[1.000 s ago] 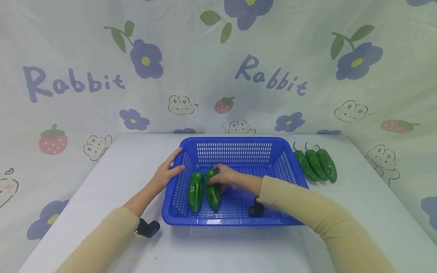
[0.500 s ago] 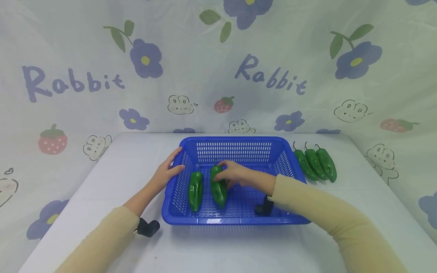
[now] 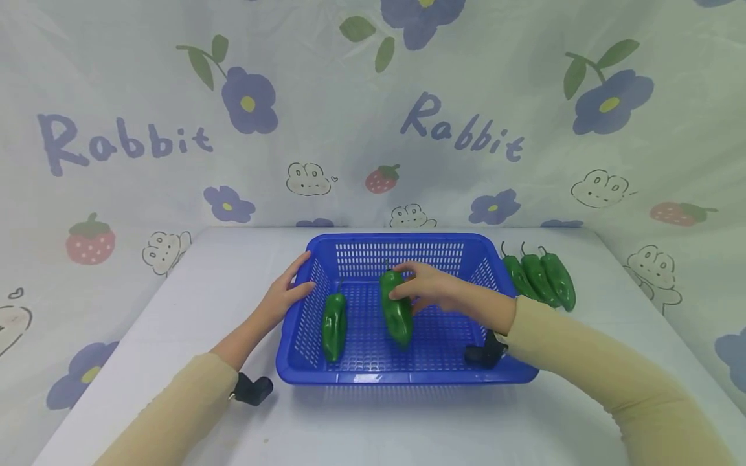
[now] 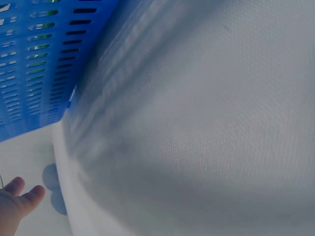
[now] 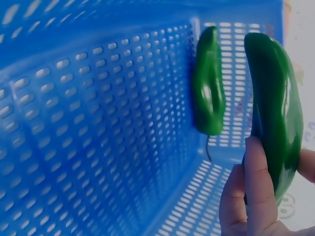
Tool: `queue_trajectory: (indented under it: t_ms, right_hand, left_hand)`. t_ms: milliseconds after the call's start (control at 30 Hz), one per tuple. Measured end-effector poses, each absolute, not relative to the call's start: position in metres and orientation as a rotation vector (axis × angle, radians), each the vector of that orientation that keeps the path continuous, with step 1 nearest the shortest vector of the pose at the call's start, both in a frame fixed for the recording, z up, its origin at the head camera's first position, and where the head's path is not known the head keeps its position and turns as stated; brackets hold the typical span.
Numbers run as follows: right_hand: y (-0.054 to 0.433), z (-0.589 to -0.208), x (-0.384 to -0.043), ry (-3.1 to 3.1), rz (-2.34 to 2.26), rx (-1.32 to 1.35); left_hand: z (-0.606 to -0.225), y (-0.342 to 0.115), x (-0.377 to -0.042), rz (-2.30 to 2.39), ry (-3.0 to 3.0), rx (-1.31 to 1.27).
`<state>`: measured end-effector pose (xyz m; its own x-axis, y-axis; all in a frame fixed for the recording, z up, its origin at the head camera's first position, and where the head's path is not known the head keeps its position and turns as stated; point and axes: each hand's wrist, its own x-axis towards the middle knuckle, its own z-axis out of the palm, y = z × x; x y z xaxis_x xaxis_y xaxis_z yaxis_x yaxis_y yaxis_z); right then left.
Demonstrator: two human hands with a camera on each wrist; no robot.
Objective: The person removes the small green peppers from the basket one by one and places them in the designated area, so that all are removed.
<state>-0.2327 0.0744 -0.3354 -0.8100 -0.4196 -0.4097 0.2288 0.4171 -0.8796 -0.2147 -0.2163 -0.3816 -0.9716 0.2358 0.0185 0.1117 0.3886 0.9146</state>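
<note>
A blue plastic basket (image 3: 408, 377) with slotted walls stands on the white table. My right hand (image 3: 428, 285) grips a long green pepper (image 3: 397, 314) near its stem end, over the middle of the basket. In the right wrist view the thumb and fingers close round that pepper (image 5: 278, 103) from both sides. Another green pepper (image 3: 334, 327) lies by the basket's left wall, stem pointing away. My left hand (image 3: 285, 291) rests on the basket's left rim with its fingers spread; the left wrist view shows only some fingertips (image 4: 32, 196).
Three green peppers (image 3: 539, 278) lie side by side on the table, to the right of the basket. Behind the table hangs a printed cloth (image 3: 350, 129) with flowers and rabbits. A small black device (image 3: 253, 388) hangs at each wrist.
My right hand has lifted the second pepper from beside the left one and carried it rightward and slightly away. My left hand has stayed on the rim.
</note>
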Motion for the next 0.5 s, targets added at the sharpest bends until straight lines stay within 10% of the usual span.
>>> queue_trajectory:
  t_ms: [500]
  right_hand:
    - [0.120, -0.307, -0.233, 2.074, -1.477, -0.280]
  left_hand:
    - [-0.387, -0.218, -0.218, 1.674, 2.502, 0.325]
